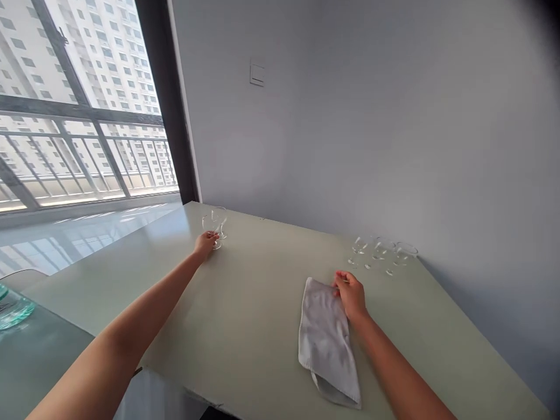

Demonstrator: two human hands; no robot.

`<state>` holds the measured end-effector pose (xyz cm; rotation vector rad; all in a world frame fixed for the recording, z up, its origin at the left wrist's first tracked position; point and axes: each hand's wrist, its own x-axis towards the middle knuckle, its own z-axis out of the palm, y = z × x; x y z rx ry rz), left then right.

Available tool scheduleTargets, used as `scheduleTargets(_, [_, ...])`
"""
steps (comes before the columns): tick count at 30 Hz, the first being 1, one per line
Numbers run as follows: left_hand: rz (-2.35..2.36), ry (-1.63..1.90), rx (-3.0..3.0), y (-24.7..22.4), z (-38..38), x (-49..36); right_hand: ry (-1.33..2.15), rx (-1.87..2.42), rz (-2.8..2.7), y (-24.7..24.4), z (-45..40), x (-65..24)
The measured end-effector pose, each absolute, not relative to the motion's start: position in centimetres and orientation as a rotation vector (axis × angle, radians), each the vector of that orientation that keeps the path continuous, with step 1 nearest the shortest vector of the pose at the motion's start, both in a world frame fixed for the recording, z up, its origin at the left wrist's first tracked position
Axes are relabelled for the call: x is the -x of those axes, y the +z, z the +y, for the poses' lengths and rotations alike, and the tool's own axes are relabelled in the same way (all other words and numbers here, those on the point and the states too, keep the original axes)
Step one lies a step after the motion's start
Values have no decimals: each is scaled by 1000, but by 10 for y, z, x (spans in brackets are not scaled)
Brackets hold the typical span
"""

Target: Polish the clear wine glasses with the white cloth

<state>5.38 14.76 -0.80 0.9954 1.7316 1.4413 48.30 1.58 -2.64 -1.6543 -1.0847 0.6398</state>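
Where the table narrows toward its far left corner, a clear stemmed glass (209,223) stands in the grip of my left hand (205,242), arm at full stretch. Fingers closed low on it, about the stem, bowl showing above them, foot below; whether the foot bears on the table I cannot tell. Any lettering on it: too small to tell. Just behind, partly overlapped by it, a second glass (223,217).

My right hand (351,294) is lower and well apart, fingers curled in, thumb side at the upper right edge of a grey cloth (326,335). Cannot tell whether the fabric is pinched. Cloth lies lengthwise toward me, near corner folded back.

Beyond that hand, three stemmed glasses (382,251) grouped near the wall, outlines blurred. All this on a pale, glossy table (258,297).

Farther out: green-tinted glassware (15,312) at left, cut by the frame; light switch (257,73) on the grey wall (394,116); window (83,116), railing and tower block outside.
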Motion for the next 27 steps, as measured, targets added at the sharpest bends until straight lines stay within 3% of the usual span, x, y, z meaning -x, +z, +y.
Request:
scheduleTargets(11, [1840,1762,-706,-4,95,-72,599,1625,-688,-31,114,-536])
scheduleTargets(27, [1365,1247,-1188,-6,82,-237,767,1674,-1019,-34,135,-455])
